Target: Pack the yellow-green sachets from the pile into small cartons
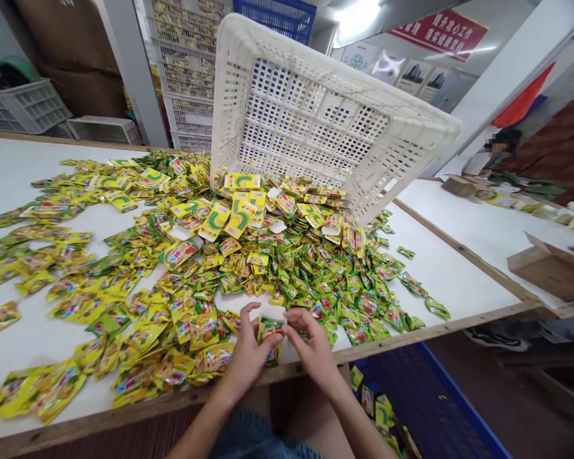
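Close to the table's front edge, my left hand (pixel 249 349) and my right hand (pixel 312 347) are both closed around a small carton (pixel 272 312) with its white flap raised. A green packet with red print (pixel 269 328) shows at the carton's mouth; how deep it sits inside is hidden by my fingers. Loose green candy packets (pixel 316 280) are heaped beyond my right hand. Yellow packets (pixel 191 325) spread out beside my left hand. Yellow flat cartons (pixel 242 213) lie in a pile farther back.
A white plastic crate (pixel 335 70) stands tipped on its side behind the pile, its opening toward me. Below the table at right is a blue crate (pixel 425 395) holding packets. An open cardboard box (pixel 550 268) sits on the right-hand table, where another person (pixel 500 150) is farther back.
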`<state>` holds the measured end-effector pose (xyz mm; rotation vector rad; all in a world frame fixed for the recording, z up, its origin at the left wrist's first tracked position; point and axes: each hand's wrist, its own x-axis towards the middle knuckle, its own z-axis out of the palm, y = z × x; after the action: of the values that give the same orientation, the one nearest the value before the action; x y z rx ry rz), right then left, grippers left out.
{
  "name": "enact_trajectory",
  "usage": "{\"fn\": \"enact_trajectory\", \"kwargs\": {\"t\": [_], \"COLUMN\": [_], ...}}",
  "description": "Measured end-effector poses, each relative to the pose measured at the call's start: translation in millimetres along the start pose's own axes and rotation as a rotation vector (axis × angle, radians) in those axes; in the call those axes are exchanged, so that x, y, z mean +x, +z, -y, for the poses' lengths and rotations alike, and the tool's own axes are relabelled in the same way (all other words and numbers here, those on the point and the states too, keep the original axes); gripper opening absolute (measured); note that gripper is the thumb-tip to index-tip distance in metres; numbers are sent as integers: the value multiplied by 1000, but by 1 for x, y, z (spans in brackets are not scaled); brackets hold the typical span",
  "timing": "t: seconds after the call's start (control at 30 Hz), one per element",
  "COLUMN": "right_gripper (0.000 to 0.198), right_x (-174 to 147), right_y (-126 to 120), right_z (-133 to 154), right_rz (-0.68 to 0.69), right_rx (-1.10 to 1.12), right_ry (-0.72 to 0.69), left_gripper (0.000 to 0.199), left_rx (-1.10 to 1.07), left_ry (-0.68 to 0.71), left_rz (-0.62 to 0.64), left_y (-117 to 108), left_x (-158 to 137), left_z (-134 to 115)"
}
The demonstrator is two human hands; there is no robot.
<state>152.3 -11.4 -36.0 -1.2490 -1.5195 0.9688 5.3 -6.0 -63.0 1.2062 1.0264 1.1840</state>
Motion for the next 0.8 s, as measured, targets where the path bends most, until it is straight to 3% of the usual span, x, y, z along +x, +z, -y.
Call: {"fn": "enact_trajectory", "kwargs": {"t": [0.1,0.27,0.4,0.6,0.8], "right_gripper": [18,15,17,17,16], "right_x": [-1,3,9,9,10], "right_y": [5,6,9,11,13], "right_z": [-5,-1,4,5,4], "right_rz": [-27,39,59,40,18], "right_rx": [-1,-145,-205,-156,-141], "right_ry": [-15,-136,-198,-175,-154], "left_gripper": [47,22,14,33,17], "left_rx": [167,351,357,158,140], "left_ry": [100,133,128,37,5], "left_rz": [-108,-66,-70,-123,-74], "left_y": [-4,-19,-25,-20,-25], "left_x": [-10,-12,-9,-16,-13], "left_z": [0,-9,-14,-6,-8]}}
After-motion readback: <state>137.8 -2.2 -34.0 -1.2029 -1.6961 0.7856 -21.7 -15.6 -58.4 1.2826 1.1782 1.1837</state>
